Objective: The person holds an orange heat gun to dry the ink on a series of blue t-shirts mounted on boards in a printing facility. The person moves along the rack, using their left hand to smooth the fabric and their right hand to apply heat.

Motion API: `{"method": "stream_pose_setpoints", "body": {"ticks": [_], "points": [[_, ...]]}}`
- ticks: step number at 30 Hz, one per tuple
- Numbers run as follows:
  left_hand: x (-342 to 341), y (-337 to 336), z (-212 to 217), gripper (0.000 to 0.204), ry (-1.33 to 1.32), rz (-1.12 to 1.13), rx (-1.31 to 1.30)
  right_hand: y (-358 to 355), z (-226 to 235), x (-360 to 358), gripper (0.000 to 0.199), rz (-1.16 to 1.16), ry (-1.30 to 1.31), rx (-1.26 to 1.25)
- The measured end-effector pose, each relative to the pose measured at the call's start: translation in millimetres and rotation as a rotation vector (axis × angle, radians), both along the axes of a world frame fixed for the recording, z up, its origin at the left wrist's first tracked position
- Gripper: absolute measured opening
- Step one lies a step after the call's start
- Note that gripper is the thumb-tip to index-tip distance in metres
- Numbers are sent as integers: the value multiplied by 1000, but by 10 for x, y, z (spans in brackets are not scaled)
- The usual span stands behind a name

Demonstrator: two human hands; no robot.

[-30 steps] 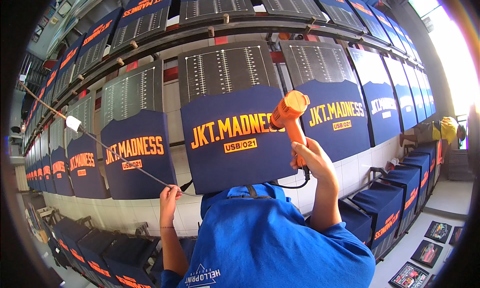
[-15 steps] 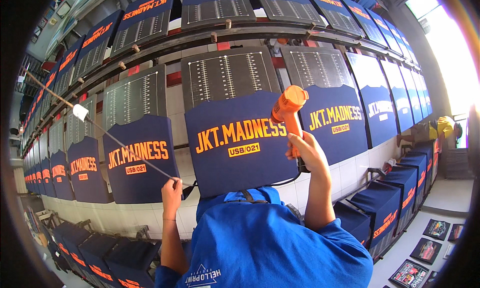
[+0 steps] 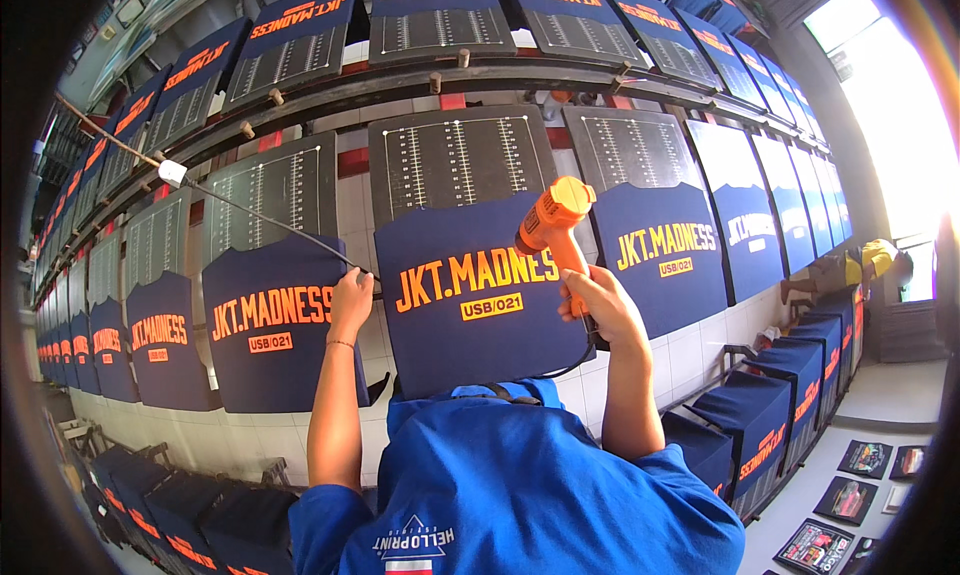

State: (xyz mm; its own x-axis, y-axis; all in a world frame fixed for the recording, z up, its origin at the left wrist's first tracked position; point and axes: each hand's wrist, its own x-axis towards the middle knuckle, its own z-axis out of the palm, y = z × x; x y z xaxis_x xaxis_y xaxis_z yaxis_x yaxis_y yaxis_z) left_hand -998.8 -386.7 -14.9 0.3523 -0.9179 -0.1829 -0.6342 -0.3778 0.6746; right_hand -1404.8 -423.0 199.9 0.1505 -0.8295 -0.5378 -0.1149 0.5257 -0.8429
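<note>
My right hand is closed around the handle of an orange heat gun. Its nozzle points left and slightly down, over the right part of the orange and yellow print on a navy shirt. That shirt lies flat on a dark board with white ruled marks. My left hand grips a dark power cord, pulled taut toward the upper left, where a white connector joins it to a brownish cord. This hand is over the right edge of the neighbouring printed shirt.
Rows of boards with navy shirts run left and right, with a far row beyond a dark rail bearing short pegs. More shirt-covered boards stand behind me. A person in yellow bends at the far right. Framed pictures lie lower right.
My left hand has risen with the cord, which now sits higher and closer to the boards. The heat gun has shifted left and slightly down, its nozzle turned more leftward.
</note>
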Motion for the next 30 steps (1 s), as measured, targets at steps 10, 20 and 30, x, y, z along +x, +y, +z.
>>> {"method": "stream_pose_setpoints", "body": {"ticks": [10,20,30], "points": [[36,1329,862,22,513,-341,437,189,-1,-14,28,25,156,-3],[-119,2173,1623,39,329,-831,694,477,69,-150,26,-8,131,28],[-110,2702,1269,53,147,-932,268,593,21,-18,26,16,78,24]]}}
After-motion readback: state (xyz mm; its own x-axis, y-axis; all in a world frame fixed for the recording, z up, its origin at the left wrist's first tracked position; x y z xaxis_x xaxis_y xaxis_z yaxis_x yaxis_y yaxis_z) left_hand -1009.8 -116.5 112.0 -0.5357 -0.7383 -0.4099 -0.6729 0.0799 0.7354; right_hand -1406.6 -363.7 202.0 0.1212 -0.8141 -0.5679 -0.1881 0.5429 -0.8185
